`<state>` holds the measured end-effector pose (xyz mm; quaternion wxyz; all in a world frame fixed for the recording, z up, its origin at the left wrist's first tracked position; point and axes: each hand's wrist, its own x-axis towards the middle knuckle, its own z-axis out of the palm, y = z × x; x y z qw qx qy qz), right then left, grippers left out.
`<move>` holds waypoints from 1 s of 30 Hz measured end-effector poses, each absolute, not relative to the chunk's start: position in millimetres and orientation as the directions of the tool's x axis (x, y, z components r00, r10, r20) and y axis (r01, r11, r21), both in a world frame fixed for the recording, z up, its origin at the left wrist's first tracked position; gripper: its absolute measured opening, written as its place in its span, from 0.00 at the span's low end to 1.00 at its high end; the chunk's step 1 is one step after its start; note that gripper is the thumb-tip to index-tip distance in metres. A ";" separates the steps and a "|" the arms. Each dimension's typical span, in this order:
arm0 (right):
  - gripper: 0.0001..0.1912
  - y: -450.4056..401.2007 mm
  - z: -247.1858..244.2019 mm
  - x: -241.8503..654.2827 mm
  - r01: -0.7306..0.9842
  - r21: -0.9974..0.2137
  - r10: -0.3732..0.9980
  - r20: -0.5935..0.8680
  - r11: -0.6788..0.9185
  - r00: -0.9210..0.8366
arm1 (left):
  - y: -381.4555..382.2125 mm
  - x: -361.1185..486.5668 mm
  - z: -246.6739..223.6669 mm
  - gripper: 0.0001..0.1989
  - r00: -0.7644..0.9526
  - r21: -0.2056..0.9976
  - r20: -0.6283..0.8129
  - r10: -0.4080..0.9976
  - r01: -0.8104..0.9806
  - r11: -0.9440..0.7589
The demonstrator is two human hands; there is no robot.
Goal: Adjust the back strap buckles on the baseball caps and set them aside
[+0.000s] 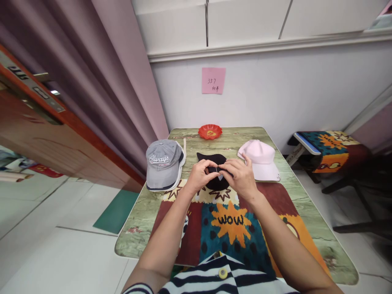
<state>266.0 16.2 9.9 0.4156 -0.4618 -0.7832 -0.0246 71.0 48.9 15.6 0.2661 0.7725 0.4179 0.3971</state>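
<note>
A black cap (218,184) lies on the table in front of me, partly covered by my fingers. My left hand (202,174) is closed in a pinch at the cap's near upper edge, thumb and forefinger together. From the other side my right hand (238,174) pinches the same part, its fingertips almost meeting the left ones. A thin pale line shows between the fingertips; I cannot make out what it is. To the left sits a stack of caps with a grey cap (163,159) on top, lettered "Always". A pale pink cap (259,159) rests to the right.
A red scalloped dish (210,131) stands at the far edge of the green wood-patterned table (134,228). A colourful "WOW" mat (211,232) lies under my forearms. A pink note (213,81) is on the wall. An orange-edged door (76,126) stands at left, dark chair legs (361,200) at right.
</note>
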 end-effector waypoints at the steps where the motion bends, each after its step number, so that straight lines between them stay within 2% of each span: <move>1: 0.08 16.4 9.4 266.8 0.756 -0.295 0.684 0.681 0.585 -0.263 | 49.0 71.5 15.7 0.10 0.333 0.745 0.384 0.861 0.439 -0.503; 3: 0.09 16.9 7.7 267.1 0.769 -0.230 0.661 0.684 0.597 -0.308 | 49.0 73.0 16.2 0.11 0.333 0.750 0.370 0.867 0.444 -0.490; 6: 0.10 17.2 5.2 264.5 0.789 -0.193 0.651 0.692 0.583 -0.312 | 48.3 75.1 18.5 0.10 0.346 0.748 0.361 0.866 0.447 -0.490; 10: 0.09 17.2 -0.4 257.7 0.803 -0.254 0.648 0.733 0.540 -0.204 | 46.8 75.8 20.4 0.10 0.391 0.739 0.379 0.839 0.418 -0.529; 12: 0.08 18.1 -6.0 254.2 0.779 -0.384 0.680 0.730 0.495 -0.072 | 46.6 75.1 18.6 0.10 0.397 0.762 0.377 0.837 0.380 -0.524; 13: 0.08 18.9 -9.2 252.8 0.744 -0.487 0.713 0.701 0.457 0.020 | 46.7 74.7 16.9 0.11 0.391 0.778 0.374 0.841 0.360 -0.514; 16: 0.11 21.6 -16.7 251.9 0.458 -0.833 0.848 0.460 0.310 0.263 | 47.6 73.3 10.9 0.11 0.371 0.821 0.356 0.858 0.315 -0.477; 17: 0.13 22.4 -17.6 253.1 0.335 -0.902 0.890 0.368 0.272 0.267 | 48.0 72.9 9.1 0.12 0.361 0.833 0.350 0.864 0.302 -0.464; 19: 0.17 23.3 -17.0 258.1 0.197 -0.947 0.947 0.285 0.254 0.146 | 48.9 71.9 6.2 0.12 0.341 0.858 0.338 0.877 0.270 -0.436; 20: 0.19 23.6 -16.0 261.6 0.211 -0.937 0.953 0.297 0.278 0.061 | 49.3 71.3 5.2 0.12 0.331 0.871 0.334 0.882 0.250 -0.424; 22: 0.23 24.4 -14.5 269.7 0.351 -0.862 0.930 0.352 0.367 -0.106 | 50.2 69.8 3.4 0.13 0.323 0.891 0.327 0.888 0.209 -0.404; 24: 0.17 25.8 -15.5 277.1 0.505 -0.745 0.899 0.386 0.437 -0.208 | 50.9 68.2 2.0 0.14 0.318 0.907 0.320 0.892 0.169 -0.386; 26: 0.11 27.9 -19.7 281.7 0.617 -0.646 0.886 0.412 0.449 -0.214 | 51.2 66.8 1.0 0.15 0.308 0.923 0.309 0.900 0.132 -0.362; 30: 0.13 31.3 -34.4 280.2 0.795 -0.514 0.856 0.517 0.323 -0.014 | 50.2 66.9 0.7 0.15 0.307 0.934 0.297 0.904 0.102 -0.342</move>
